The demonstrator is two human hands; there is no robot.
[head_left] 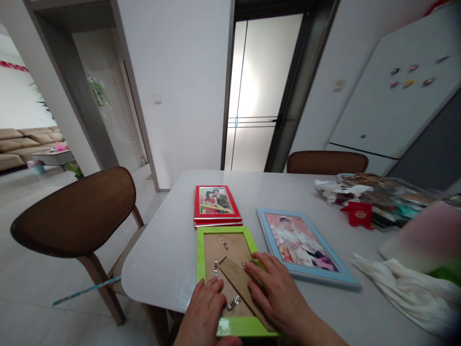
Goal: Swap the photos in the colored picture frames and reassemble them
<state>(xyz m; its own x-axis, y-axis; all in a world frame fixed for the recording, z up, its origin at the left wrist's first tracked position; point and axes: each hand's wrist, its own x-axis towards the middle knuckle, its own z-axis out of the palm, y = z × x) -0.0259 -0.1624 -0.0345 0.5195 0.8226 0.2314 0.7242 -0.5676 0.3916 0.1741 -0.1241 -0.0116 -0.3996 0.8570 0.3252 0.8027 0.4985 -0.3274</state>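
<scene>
A green picture frame (201, 250) lies face down at the near side of the table, its brown backing board (212, 240) facing up. Several small metal clips (234, 302) sit around the board, and a brown stand leg (239, 286) slants across it. My left hand (207, 307) holds the lower left part of the frame, fingers over the border and thumb by the bottom edge. Across the right border, my right hand (277, 293) lies with its fingers spread and bent, one fingertip at a metal clip (244, 264). My right palm hides part of the border.
Red picture frames (236, 217) are stacked beyond the green one. A blue picture frame (345, 278) lies face up to the right. Farther right are a white cloth (406, 293), a red packet (360, 214) and plastic bags (392, 185). A wooden chair (79, 211) stands left.
</scene>
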